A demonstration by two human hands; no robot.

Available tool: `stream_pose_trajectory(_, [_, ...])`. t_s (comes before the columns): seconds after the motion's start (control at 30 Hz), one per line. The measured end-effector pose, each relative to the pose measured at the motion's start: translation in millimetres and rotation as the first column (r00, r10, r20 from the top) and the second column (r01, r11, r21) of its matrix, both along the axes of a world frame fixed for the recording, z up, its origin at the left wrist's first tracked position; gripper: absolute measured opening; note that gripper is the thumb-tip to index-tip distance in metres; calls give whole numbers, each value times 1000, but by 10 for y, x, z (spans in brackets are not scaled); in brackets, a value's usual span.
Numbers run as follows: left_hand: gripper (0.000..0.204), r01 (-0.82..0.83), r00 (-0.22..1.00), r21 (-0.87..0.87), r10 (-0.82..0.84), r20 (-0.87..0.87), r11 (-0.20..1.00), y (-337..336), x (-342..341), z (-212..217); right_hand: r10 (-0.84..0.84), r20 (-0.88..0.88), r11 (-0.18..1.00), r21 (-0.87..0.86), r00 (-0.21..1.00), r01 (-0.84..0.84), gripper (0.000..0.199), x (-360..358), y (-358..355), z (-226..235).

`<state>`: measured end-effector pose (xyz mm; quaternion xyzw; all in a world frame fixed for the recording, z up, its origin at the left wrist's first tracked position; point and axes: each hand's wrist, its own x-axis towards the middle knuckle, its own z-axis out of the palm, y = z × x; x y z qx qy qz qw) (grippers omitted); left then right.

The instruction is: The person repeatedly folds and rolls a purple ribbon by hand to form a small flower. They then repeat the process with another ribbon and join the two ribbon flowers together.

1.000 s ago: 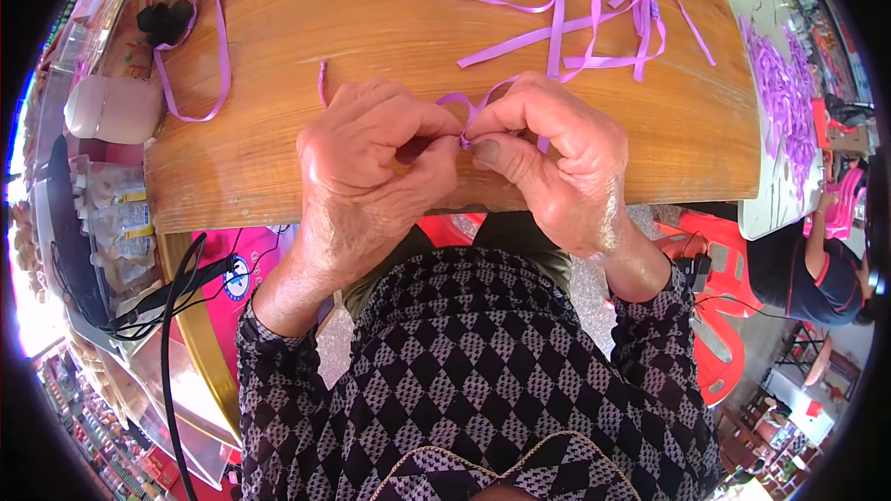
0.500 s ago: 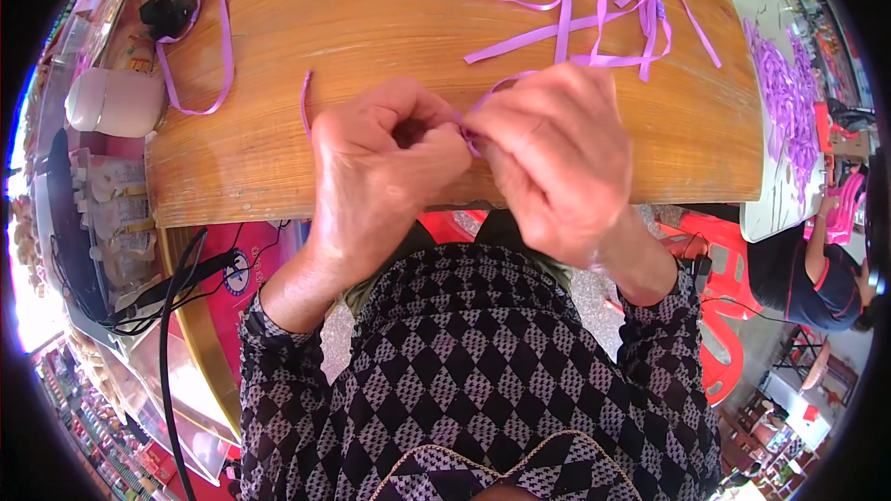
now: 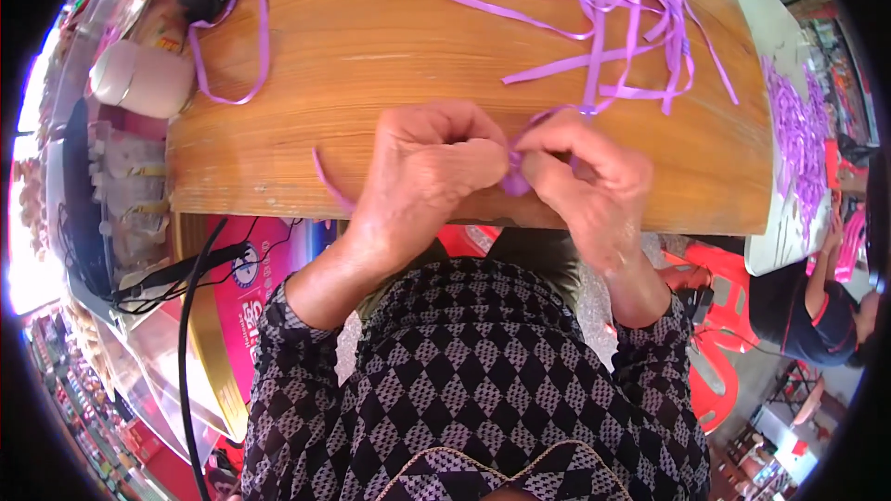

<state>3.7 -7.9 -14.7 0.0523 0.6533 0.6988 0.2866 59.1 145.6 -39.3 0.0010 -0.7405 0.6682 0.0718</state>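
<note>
A purple ribbon (image 3: 515,185) is pinched between both my hands above the front edge of the wooden table. My left hand (image 3: 429,176) is closed on it, thumb against curled fingers. From the other side my right hand (image 3: 591,181) grips the same ribbon between thumb and forefinger. A small bunched loop or knot shows between the fingertips, its exact form partly hidden. One ribbon tail (image 3: 331,180) sticks out to the left of my left wrist.
A heap of purple ribbons (image 3: 631,0) lies at the table's back right. More ribbons (image 3: 800,144) rest on a white surface to the right. At left are a ribbon loop (image 3: 264,37), a black item (image 3: 204,0) and a pale rounded container (image 3: 141,79). A person (image 3: 807,315) is at far right.
Both hands have shifted right and slightly down in the picture, and the right hand's fingers have drawn lower round the ribbon. More of the bunched ribbon shows between the fingertips.
</note>
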Motion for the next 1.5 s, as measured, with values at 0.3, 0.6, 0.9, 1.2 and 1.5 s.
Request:
stream_pose_trajectory(0.3, [7,-14,995,-166,-4,-104,986,70,16,84,230,-577,663,683,784,308,26,-70,102,145])
stream_pose_trajectory(0.6, [8,19,993,-117,-32,-110,993,53,-23,89,306,-676,554,699,671,452,27,-83,69,20])
stream_pose_trajectory(0.9, [19,40,986,-85,-53,-160,996,16,-50,12,-32,-400,954,260,916,147,11,-16,183,38])
stream_pose_trajectory(1.2, [11,60,993,-99,-69,-91,993,22,-67,62,245,-664,697,627,706,348,25,-93,102,52])
stream_pose_trajectory(1.5, [10,124,979,-83,-136,-149,989,43,-65,39,158,-748,665,563,645,490,24,-81,53,-6])
